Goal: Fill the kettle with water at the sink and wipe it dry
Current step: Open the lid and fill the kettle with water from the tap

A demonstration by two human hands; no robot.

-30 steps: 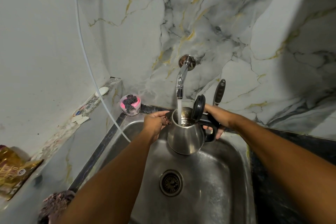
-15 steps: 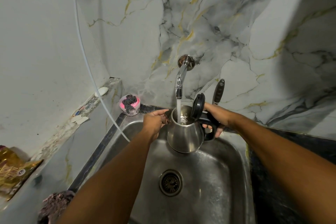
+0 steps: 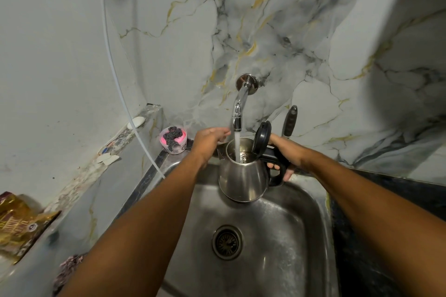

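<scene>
A steel kettle (image 3: 242,179) with a black handle hangs over the steel sink (image 3: 284,236), its black lid (image 3: 261,138) flipped up. My right hand (image 3: 286,153) is wrapped round the handle. Water streams from the wall tap (image 3: 239,108) straight into the kettle's mouth. My left hand (image 3: 208,141) hovers beside the kettle's spout, fingers stretched toward the tap's outlet, holding nothing. I cannot tell whether it touches the kettle.
A pink tub with a steel scrubber (image 3: 173,140) stands at the sink's back left corner. A white tube (image 3: 115,75) runs down the left wall. A black-handled tool (image 3: 289,122) leans behind the kettle. A gold packet (image 3: 18,222) and a cloth (image 3: 70,270) lie at left.
My left hand has lifted from the kettle's side and reached up toward the tap. The kettle stays under the running water.
</scene>
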